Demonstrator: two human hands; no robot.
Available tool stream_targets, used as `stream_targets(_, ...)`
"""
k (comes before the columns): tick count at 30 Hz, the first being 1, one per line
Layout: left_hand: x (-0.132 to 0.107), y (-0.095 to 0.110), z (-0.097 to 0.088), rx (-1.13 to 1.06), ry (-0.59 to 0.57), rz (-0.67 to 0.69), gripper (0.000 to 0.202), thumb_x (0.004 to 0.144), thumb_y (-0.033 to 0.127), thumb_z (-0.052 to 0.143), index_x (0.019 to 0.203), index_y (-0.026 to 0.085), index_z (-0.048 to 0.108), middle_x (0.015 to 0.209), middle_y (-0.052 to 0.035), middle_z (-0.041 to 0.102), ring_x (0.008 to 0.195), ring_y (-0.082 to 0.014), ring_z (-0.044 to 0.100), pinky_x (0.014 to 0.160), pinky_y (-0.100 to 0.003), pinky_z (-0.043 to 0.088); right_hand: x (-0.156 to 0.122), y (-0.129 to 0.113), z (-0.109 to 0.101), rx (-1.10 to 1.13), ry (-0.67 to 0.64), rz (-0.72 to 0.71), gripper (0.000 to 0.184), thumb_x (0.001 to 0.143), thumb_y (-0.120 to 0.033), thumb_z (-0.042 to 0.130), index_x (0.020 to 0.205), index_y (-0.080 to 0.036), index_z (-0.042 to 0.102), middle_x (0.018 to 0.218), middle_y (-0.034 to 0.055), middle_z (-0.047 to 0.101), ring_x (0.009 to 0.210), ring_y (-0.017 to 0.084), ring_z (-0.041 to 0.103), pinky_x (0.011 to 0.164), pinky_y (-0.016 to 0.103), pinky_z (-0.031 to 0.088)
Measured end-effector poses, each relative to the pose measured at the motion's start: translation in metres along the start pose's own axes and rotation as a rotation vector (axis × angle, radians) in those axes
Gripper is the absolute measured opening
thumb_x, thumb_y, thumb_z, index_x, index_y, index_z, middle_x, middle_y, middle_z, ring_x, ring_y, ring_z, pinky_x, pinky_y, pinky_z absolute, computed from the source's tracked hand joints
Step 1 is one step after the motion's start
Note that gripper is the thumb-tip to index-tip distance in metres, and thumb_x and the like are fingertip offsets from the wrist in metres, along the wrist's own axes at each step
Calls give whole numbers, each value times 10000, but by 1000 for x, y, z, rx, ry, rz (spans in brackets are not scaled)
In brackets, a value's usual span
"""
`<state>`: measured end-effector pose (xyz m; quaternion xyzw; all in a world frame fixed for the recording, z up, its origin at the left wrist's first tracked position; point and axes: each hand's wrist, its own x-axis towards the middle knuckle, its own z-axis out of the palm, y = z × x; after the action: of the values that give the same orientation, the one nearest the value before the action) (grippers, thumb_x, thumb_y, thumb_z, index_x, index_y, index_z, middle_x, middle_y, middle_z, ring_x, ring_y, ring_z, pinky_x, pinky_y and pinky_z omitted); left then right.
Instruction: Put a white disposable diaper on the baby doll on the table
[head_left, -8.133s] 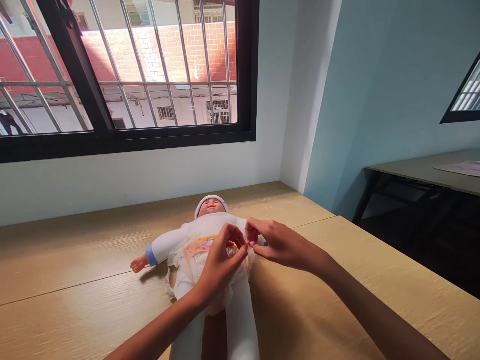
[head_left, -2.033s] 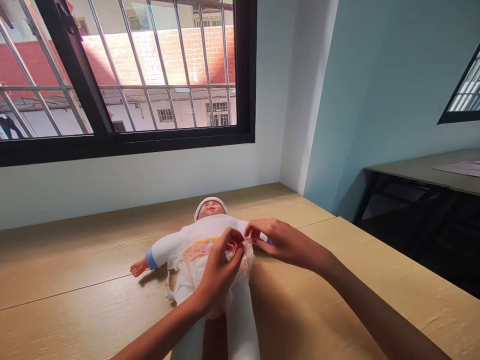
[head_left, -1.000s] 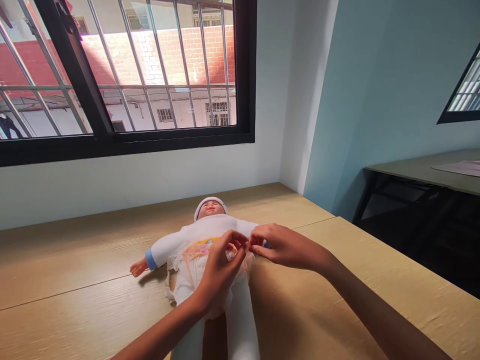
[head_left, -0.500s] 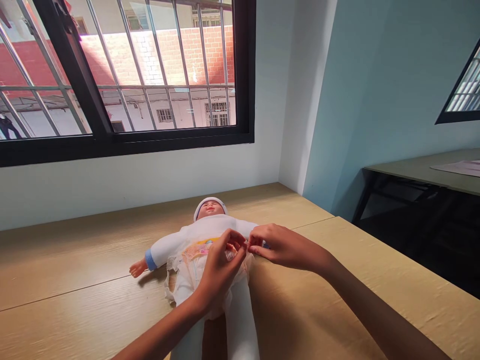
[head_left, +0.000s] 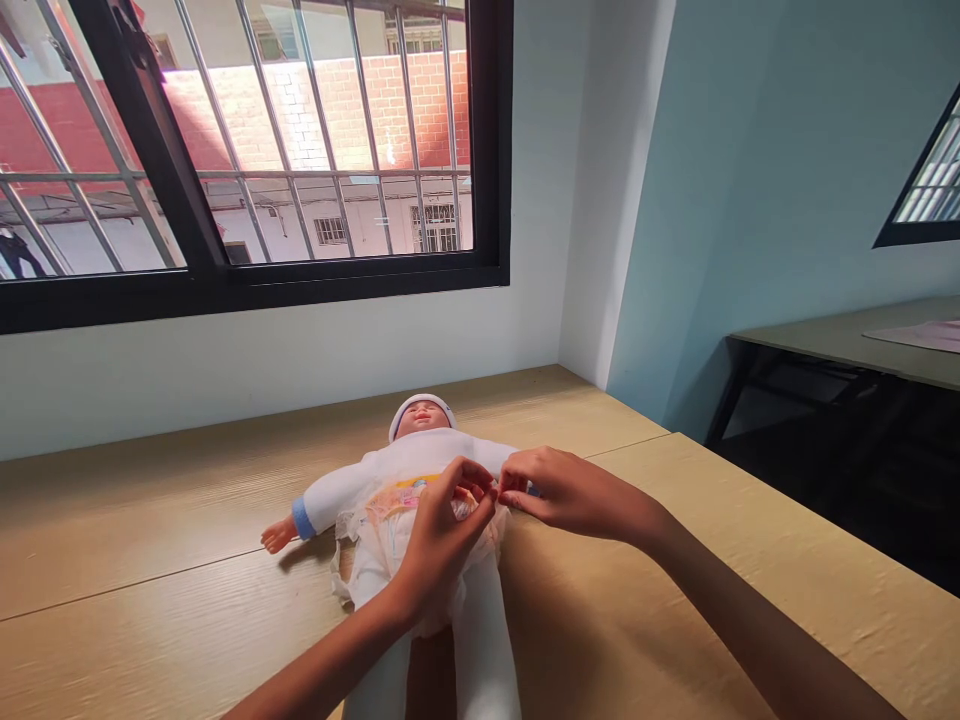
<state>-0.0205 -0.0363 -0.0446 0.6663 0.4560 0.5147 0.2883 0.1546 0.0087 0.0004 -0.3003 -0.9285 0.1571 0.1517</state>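
Observation:
A baby doll (head_left: 409, 455) in a white suit and cap lies on its back on the wooden table (head_left: 150, 560), head toward the window. A white diaper (head_left: 375, 530) with a coloured front band is wrapped round its waist. My left hand (head_left: 439, 540) rests on the diaper's front, its fingers pinched at the doll's side. My right hand (head_left: 566, 490) pinches the diaper's side tab right beside those fingertips. The two hands nearly touch.
The table meets a white wall under a barred window (head_left: 255, 150). A pale blue wall stands at the right. Farther right is a darker table (head_left: 862, 340) with a sheet of paper (head_left: 926, 335) on it, across a dark gap.
Two seconds ago my right fingers were a little apart from the left; they have closed in and now pinch at the same spot. The doll has not moved.

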Motion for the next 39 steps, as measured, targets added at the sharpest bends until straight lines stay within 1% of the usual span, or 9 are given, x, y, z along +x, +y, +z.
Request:
stream_targets(12, -1, -5, 0, -10, -17, 39, 22, 853, 198, 567, 845, 187, 550, 834, 12, 614, 770, -131, 567, 701, -236, 425, 0, -1, 1, -13, 10, -4, 190, 920, -269, 484, 788, -178, 586, 808, -1, 647, 723, 133, 547, 607, 243, 343)
stream_targets(20, -2, -3, -1, 1, -6, 39, 84, 869, 229, 560, 815, 187, 512, 806, 14, 578, 746, -128, 527, 687, -233, 405, 0, -1, -2, 18, 51, 34, 232, 925, -355, 494, 807, -183, 597, 794, -5, 654, 718, 138, 569, 642, 249, 378)
stream_targets(24, -1, -2, 0, 9, -1, 19, 99, 865, 239, 562, 807, 188, 501, 796, 13, 575, 732, -130, 522, 676, -237, 404, 1, -3, -1, 5, 54, 54, 187, 905, -299, 495, 786, -180, 578, 791, -2, 651, 711, 137, 569, 632, 247, 374)
stream_targets(30, 0, -2, 0, 8, -2, 9, 78, 846, 204, 559, 796, 189, 500, 779, 15, 571, 715, -131, 520, 664, -239, 404, 0, -5, -3, -30, 60, 95, 145, 869, -253, 496, 750, -183, 542, 767, -16, 648, 691, 131, 559, 619, 245, 359)
stream_targets(39, -1, -1, 0, -4, 4, 4, 56, 818, 180, 562, 788, 185, 515, 784, 2, 589, 724, -143, 538, 674, -245, 415, 1, -5, -3, -68, 54, 65, 132, 835, -210, 491, 706, -183, 506, 719, -27, 621, 647, 116, 516, 587, 234, 326)
